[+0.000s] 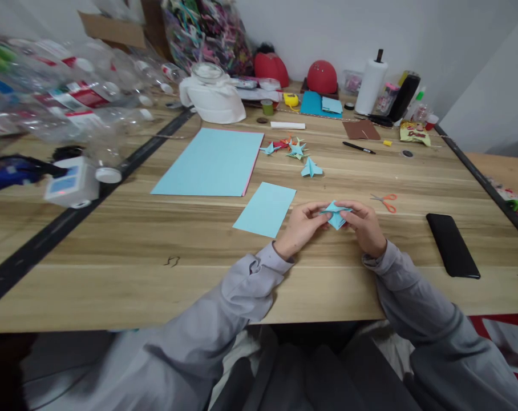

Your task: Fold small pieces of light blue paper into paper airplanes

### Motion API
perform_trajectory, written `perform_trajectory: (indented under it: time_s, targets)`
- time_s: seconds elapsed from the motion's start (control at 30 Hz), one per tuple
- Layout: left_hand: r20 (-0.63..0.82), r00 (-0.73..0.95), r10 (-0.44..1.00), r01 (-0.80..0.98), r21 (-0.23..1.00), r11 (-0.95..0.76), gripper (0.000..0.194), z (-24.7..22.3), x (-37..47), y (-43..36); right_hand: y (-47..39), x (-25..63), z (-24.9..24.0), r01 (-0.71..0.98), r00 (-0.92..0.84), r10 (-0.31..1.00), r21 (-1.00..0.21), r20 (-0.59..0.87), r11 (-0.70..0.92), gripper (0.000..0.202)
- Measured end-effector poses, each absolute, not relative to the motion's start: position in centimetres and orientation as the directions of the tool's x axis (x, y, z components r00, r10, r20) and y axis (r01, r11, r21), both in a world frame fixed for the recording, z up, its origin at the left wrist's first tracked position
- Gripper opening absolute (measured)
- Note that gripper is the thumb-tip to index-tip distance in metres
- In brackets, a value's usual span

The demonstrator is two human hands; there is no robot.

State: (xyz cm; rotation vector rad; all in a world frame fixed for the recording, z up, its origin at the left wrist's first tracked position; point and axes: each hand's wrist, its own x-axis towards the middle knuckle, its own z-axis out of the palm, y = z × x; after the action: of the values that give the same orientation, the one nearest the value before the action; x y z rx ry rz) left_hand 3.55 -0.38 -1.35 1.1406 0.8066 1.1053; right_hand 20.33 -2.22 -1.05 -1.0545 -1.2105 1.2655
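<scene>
Pale blue and small, a pointed piece of folded paper point(336, 218) sits between my two hands in the head view, above the wood-grain counter point(327, 291). My left hand point(302, 224) pinches one side of it between thumb and fingers; my right hand point(365, 225) grips the opposite side the same way, so both are drawn in narrow on the paper. Several folds are plainly in it, yet I judge it partway, and I cannot tell how many creases are left. Beyond it lies a pale blue winged paper figure point(311, 168) that looks complete, with a cluster of blue, green, red and orange folded-paper figures point(296, 149) behind. A flat pale blue rectangular sheet point(265, 209), just beside my left hand, shows no folding, nor does the larger pale blue sheet point(211, 162) farther left. Small orange-handled scissors point(389, 202) lie unused near my right hand.
</scene>
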Motion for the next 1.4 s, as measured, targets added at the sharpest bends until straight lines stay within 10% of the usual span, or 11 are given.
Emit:
perform_trajectory:
  time_s: [0.17, 0.43, 0.8, 1.4]
  targets:
    - [0.133, 0.189, 0.973, -0.208, 0.974, -0.093, 0.025, -2.1, 3.8, 0.1, -2.3, 20.3, -1.3, -0.077, -0.086, 0.988, -0.989, 0.131, 0.124, 0.052]
    - [0.212, 0.161, 0.964, -0.039, 0.977, -0.209, 0.014, -2.1, 3.7, -0.4, -1.9, 20.0, -2.4, 0.061, 0.009, 0.973, -0.971, 0.230, 0.229, 0.015]
    - [0.393, 0.165, 0.904, -0.073, 0.919, -0.387, 0.006, -1.7, 3.5, -0.5, -2.5, 19.7, -1.9, 0.107, 0.081, 0.956, -0.956, 0.281, 0.272, 0.013]
    - [0.347, 0.147, 0.926, -0.003, 0.937, -0.351, 0.013, -1.7, 3.6, -0.4, -2.0, 19.9, -2.2, 0.169, -0.051, 0.979, -0.965, 0.196, 0.202, 0.021]
